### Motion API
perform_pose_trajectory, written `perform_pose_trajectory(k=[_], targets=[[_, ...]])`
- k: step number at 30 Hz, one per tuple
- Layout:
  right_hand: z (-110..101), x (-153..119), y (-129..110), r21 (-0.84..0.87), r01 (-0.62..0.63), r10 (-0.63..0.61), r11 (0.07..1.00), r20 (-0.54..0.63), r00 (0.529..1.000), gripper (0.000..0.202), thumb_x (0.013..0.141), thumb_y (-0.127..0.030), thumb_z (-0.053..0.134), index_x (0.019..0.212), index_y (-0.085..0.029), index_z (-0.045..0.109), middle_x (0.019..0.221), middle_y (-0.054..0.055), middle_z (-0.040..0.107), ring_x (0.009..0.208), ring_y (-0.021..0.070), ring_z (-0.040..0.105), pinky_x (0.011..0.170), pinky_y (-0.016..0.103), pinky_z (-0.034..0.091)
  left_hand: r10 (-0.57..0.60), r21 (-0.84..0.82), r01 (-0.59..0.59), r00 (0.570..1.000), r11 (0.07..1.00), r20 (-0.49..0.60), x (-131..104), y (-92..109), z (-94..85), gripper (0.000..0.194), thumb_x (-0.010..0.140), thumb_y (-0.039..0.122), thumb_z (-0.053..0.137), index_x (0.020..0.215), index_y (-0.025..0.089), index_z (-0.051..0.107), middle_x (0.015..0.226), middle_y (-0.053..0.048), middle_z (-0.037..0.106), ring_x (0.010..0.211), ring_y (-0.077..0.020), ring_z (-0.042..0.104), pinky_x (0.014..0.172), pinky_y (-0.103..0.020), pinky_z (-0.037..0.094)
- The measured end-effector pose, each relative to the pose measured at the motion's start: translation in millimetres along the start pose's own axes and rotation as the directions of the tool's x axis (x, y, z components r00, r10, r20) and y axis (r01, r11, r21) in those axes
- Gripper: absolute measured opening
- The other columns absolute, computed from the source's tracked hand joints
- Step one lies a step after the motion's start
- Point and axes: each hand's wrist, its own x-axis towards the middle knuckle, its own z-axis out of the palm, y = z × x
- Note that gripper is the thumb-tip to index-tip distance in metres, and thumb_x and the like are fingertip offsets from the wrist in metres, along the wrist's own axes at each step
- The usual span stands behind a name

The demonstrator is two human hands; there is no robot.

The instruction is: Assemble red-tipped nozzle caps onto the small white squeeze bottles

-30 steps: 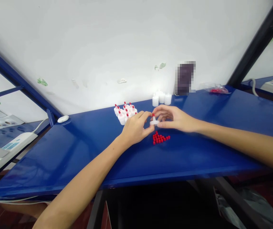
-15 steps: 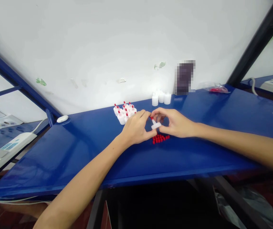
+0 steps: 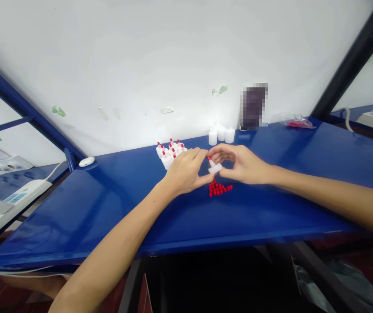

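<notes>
A white nozzle cap (image 3: pixel 215 168) with a red tip is held between my two hands, tilted to the left. My left hand (image 3: pixel 186 172) pinches it from the left, its thumb at the white base. My right hand (image 3: pixel 243 165) closes on it from the right, thumb near the base and fingers by the red tip. Just below them, several small red caps (image 3: pixel 218 189) lie grouped on the blue table (image 3: pixel 114 208). Several white bottles (image 3: pixel 166 162) with red-tipped nozzles stand behind my left hand, which partly hides them.
Several plain white bottles (image 3: pixel 221 134) stand at the back near the wall. To their right are a dark, pixelated object (image 3: pixel 253 108) and a clear bag (image 3: pixel 297 122) with red pieces. A white earbud case (image 3: pixel 87 161) rests at the left, near a power strip (image 3: pixel 20 198).
The hands and the nozzle cap have risen slightly, and the cap is tilted more. More of the red caps shows beneath them. The view has shifted a little.
</notes>
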Motion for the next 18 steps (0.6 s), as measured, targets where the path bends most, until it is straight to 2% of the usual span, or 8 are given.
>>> perform_pose_trajectory(k=[3,6,9,11,13,15,17,18], targets=[[4.3,-2.8,3.9,-0.065,0.052,-0.054,0.997,-0.036,0.998,0.033,0.081,-0.017,0.063,0.114,-0.021,0.064,0.096,0.004,0.074,0.085,0.0192,0.072,0.081,0.034,0.061,-0.043,-0.218,0.044,0.999,0.975,0.007,-0.3,-1.0,-4.5,0.033,0.093,0.048,0.06,0.105,0.017,0.061,0.088,-0.004,0.066,0.076,-0.0167,0.059,0.07,-0.03,0.048],[8.8,-5.6,1.8,-0.087,0.095,-0.102,0.992,-0.08,0.992,0.033,0.084,-0.017,0.062,0.116,-0.023,0.063,0.096,0.002,0.075,0.086,0.0184,0.073,0.08,0.032,0.061,-0.131,-0.375,0.101,0.99,0.922,-0.056,2.3,2.5,-6.9,0.021,0.099,0.035,0.055,0.097,0.018,0.065,0.08,-0.001,0.066,0.069,-0.0119,0.057,0.065,-0.025,0.045],[10.6,-5.5,-2.5,-0.121,0.099,-0.115,0.988,-0.134,0.984,0.038,0.087,-0.019,0.06,0.124,-0.024,0.059,0.1,0.003,0.076,0.09,0.0191,0.073,0.081,0.033,0.059,-0.191,-0.402,0.138,0.977,0.905,-0.095,5.4,3.2,-9.5,0.018,0.097,0.027,0.057,0.086,0.017,0.067,0.075,0.0,0.067,0.067,-0.0109,0.057,0.064,-0.025,0.044],[7.9,-3.5,-0.7,-0.224,0.072,-0.11,0.972,-0.162,0.981,0.041,0.087,-0.024,0.062,0.128,-0.024,0.057,0.108,0.006,0.074,0.096,0.0217,0.071,0.085,0.037,0.056,-0.232,-0.4,0.162,0.964,0.902,-0.133,5.8,-2.9,-12.5,0.017,0.096,0.028,0.058,0.085,0.018,0.068,0.077,0.0,0.069,0.069,-0.0117,0.06,0.066,-0.026,0.045],[1.3,-0.9,7.9,-0.36,0.0,-0.07,0.933,-0.181,0.981,0.039,0.086,-0.03,0.065,0.125,-0.023,0.059,0.108,0.007,0.074,0.092,0.0231,0.069,0.088,0.042,0.051,-0.29,-0.359,0.201,0.933,0.911,-0.213,4.1,-14.7,-16.2,0.014,0.094,0.029,0.062,0.089,0.018,0.069,0.079,-0.001,0.07,0.071,-0.013,0.062,0.07,-0.027,0.047],[-7.8,1.1,22.3,-0.458,-0.095,0.012,0.884,-0.181,0.983,0.027,0.087,-0.032,0.062,0.112,-0.022,0.065,0.081,0.001,0.072,0.068,0.0186,0.065,0.086,0.045,0.047,-0.349,-0.303,0.26,0.891,0.917,-0.291,1.0,-29.4,-19.5,0.011,0.09,0.029,0.066,0.095,0.019,0.069,0.082,-0.001,0.072,0.073,-0.014,0.064,0.073,-0.028,0.049],[-17.1,2.2,38.3,-0.524,-0.172,0.079,0.834,-0.195,0.978,0.019,0.087,-0.032,0.059,0.098,-0.021,0.069,0.058,-0.004,0.059,0.054,0.0152,0.055,0.083,0.043,0.044,-0.395,-0.276,0.313,0.857,0.909,-0.331,-2.2,-42.2,-21.4,0.015,0.087,0.027,0.069,0.1,0.02,0.068,0.086,0.0,0.073,0.076,-0.0148,0.066,0.075,-0.029,0.051],[-21.2,2.5,45.4,-0.533,-0.2,0.108,0.822,-0.198,0.974,0.019,0.086,-0.031,0.058,0.094,-0.02,0.07,0.052,-0.005,0.053,0.05,0.0141,0.051,0.078,0.04,0.044,-0.409,-0.266,0.33,0.848,0.906,-0.338,-3.5,-46.8,-21.5,0.016,0.086,0.026,0.069,0.1,0.02,0.067,0.087,0.0,0.073,0.078,-0.0151,0.067,0.075,-0.029,0.051]])
